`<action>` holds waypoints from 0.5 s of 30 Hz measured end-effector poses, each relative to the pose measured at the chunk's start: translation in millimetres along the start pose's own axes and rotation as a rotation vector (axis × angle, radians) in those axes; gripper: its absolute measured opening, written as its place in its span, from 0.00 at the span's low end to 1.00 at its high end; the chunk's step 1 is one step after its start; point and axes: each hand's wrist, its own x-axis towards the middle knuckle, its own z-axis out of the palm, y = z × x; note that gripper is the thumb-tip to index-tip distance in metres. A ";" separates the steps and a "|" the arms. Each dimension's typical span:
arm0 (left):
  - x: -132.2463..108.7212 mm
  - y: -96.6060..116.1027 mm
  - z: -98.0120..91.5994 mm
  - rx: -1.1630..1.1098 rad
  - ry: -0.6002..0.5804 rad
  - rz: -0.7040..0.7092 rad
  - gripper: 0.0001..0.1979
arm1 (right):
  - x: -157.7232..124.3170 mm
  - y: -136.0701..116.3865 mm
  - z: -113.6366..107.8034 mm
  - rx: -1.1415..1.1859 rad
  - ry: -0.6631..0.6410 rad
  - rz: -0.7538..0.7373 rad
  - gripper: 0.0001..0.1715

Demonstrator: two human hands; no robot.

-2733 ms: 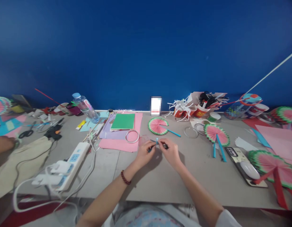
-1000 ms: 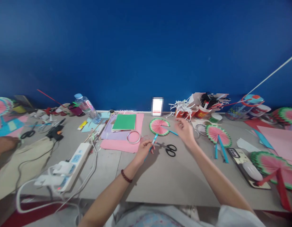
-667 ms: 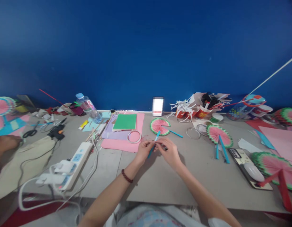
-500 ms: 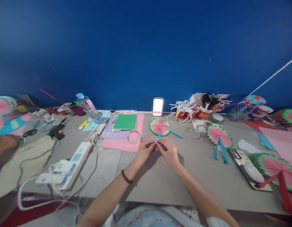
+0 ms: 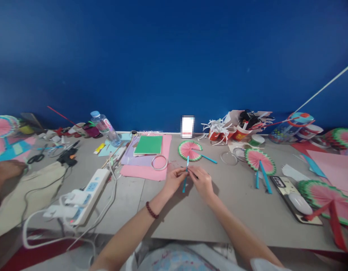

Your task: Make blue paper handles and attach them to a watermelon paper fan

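one cup [image 5: 213, 135] holds white shreds [image 5: 218, 125]; left fingers [image 5: 179, 172] pinch blue strip [image 5: 184, 186]; right [image 5: 199, 171], black tool [image 5: 195, 175]

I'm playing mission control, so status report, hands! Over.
Left hand, right hand at blue strip. Right also holds dark object, mostly hidden. Pink-green fan at strip's far end.

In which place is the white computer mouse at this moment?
In the head view, the mouse lies at right, on the phone, just left of the fan with red handles.
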 end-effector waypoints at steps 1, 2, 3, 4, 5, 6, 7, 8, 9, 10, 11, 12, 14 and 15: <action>-0.4 -0.1 0.2 -0.010 -0.017 0.003 0.22 | 0.3 0.0 -0.3 -0.001 0.002 -0.001 0.13; -0.9 -0.1 0.2 -0.015 -0.035 0.007 0.22 | 0.5 -0.1 -0.6 -0.003 0.001 0.000 0.13; -1.4 -0.1 0.1 -0.014 -0.051 0.008 0.22 | 0.7 -0.3 -0.9 -0.008 -0.004 -0.001 0.13; -1.9 -0.2 -0.1 -0.005 -0.060 0.010 0.21 | 0.7 -0.6 -1.2 -0.014 -0.010 -0.006 0.13; -2.3 -0.4 -0.4 0.009 -0.062 0.013 0.21 | 0.7 -0.9 -1.3 -0.021 -0.016 -0.012 0.13; -2.8 -0.7 -0.6 0.024 -0.060 0.019 0.20 | 0.5 -1.2 -1.2 -0.029 -0.020 -0.019 0.13; -3.3 -1.2 -0.7 0.038 -0.055 0.027 0.20 | 0.3 -1.4 -1.1 -0.036 -0.024 -0.027 0.13; -3.8 -1.6 -0.7 0.049 -0.047 0.034 0.20 | 0.0 -1.6 -1.0 -0.043 -0.025 -0.031 0.13; -4.3 -2.1 -0.6 0.055 -0.039 0.038 0.20 | -0.3 -1.7 -0.8 -0.049 -0.026 -0.031 0.13; -4.8 -2.6 -0.4 0.059 -0.031 0.037 0.20 | -0.6 -1.7 -0.7 -0.054 -0.026 -0.029 0.13; -5.3 -3.0 -0.2 0.062 -0.023 0.035 0.20 | -0.9 -1.6 -0.8 -0.056 -0.028 -0.026 0.13; -5.7 -3.2 0.1 0.065 -0.018 0.033 0.21 | -1.1 -1.4 -1.0 -0.054 -0.033 -0.025 0.14; -6.4 -3.4 0.5 0.075 -0.014 0.035 0.21 | -1.3 -1.0 -1.6 -0.042 -0.042 -0.037 0.14; -6.6 -3.5 0.6 0.083 -0.013 0.039 0.21 | -1.4 -0.9 -1.9 -0.037 -0.043 -0.049 0.14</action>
